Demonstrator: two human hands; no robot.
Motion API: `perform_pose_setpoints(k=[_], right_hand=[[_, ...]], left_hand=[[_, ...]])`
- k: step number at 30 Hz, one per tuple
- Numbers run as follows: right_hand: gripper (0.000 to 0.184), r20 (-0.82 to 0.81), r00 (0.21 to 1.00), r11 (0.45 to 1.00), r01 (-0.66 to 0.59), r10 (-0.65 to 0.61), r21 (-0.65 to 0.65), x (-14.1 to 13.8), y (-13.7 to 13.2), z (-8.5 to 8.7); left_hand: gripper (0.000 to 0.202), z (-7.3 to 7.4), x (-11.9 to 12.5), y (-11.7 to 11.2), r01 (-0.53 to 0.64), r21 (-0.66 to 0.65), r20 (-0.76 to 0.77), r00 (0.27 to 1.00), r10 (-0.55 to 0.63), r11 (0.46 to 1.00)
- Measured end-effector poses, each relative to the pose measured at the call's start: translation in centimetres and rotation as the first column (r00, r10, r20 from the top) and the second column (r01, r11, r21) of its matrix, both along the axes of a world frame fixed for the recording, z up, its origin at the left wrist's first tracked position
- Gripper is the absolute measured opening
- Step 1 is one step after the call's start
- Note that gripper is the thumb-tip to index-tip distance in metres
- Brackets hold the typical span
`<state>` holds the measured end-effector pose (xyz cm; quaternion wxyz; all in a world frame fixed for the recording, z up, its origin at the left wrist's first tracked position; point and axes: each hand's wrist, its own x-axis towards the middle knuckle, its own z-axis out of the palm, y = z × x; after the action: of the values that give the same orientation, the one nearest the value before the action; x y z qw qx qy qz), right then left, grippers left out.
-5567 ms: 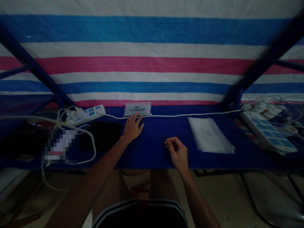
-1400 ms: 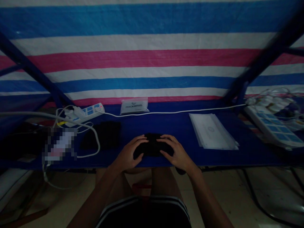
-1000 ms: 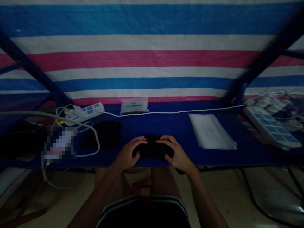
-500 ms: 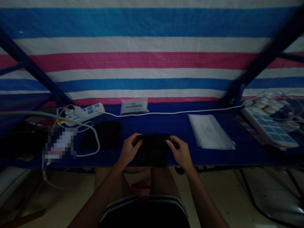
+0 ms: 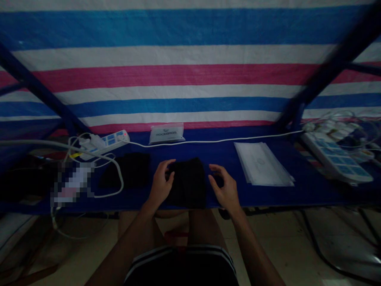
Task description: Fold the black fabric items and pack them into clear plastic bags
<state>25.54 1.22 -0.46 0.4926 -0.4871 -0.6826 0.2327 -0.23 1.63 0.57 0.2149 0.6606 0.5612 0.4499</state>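
The 2 bare hands work over a soft, matte black rectangle of folded cloth [image 5: 187, 183], which lies flat on the blue surface [image 5: 220, 153] with its near edge at the surface's front edge. The left hand [image 5: 160, 182] is half-open, its curved fingers against the cloth's left edge; in the dim light, I cannot tell whether they grip it. The right hand [image 5: 224, 188] is open, its fingers spread and just beside the right edge. To the left lies a second black cloth [image 5: 127, 171], looped by a white cable [image 5: 119, 178]. To the right lies a flat stack of translucent plastic sleeves [image 5: 262, 163]. Behind sits a small silvery RockBros pouch [image 5: 166, 134], with a white power strip [image 5: 104, 143] at back left and another white power strip [image 5: 336, 159] at right.
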Motion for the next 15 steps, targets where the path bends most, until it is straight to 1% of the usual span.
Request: perform_pose_setpoints(k=[2,3,4,5,7,8,10,11,13,15], right_hand=[[0.037,0.088,0.994,0.998,-0.062,0.06,0.024,-0.1,-0.2,0.2],[0.041,0.135,0.987,0.995,-0.097,0.093,0.028,-0.2,-0.3,0.3],[0.045,0.186,0.975,0.991,-0.133,0.126,0.025,-0.3,-0.3,0.4],[0.049,0.243,0.957,0.986,-0.169,0.16,0.013,-0.4,-0.4,0.5],[0.053,0.365,0.905,0.974,-0.224,0.218,-0.025,-0.6,-0.5,0.6],[0.052,0.421,0.876,0.97,-0.239,0.235,-0.044,-0.7,-0.5,0.6],[0.048,0.497,0.832,0.967,-0.246,0.246,-0.067,-0.9,-0.6,0.6],[0.047,0.514,0.823,0.968,-0.241,0.242,-0.071,-1.0,-0.6,0.5],[0.046,0.516,0.826,0.973,-0.221,0.226,-0.072,-1.0,-0.6,0.4],[0.045,0.487,0.85,0.979,-0.191,0.2,-0.067,-1.0,-0.5,0.2]], left_hand=[[0.043,0.5,0.4,-1.1,-0.035,0.092,-0.142,0.989,0.048,0.995],[0.043,0.8,0.6,-1.7,-0.025,0.128,-0.205,0.977,0.051,0.992],[0.044,1.0,0.9,-2.3,0.018,0.14,-0.264,0.964,0.02,0.99],[0.044,1.0,1.1,-2.8,0.088,0.126,-0.32,0.946,-0.044,0.988],[0.045,0.8,1.4,-3.5,0.236,0.04,-0.417,0.887,-0.199,0.971],[0.045,0.5,1.5,-3.8,0.281,-0.011,-0.453,0.854,-0.256,0.96],[0.047,-0.1,1.5,-4.0,0.3,-0.08,-0.495,0.816,-0.299,0.951],[0.049,-0.3,1.5,-4.1,0.291,-0.088,-0.496,0.816,-0.295,0.953],[0.051,-0.7,1.4,-4.2,0.256,-0.059,-0.458,0.852,-0.254,0.965],[0.049,-1.0,1.2,-4.3,0.172,0.019,-0.378,0.913,-0.152,0.985]])
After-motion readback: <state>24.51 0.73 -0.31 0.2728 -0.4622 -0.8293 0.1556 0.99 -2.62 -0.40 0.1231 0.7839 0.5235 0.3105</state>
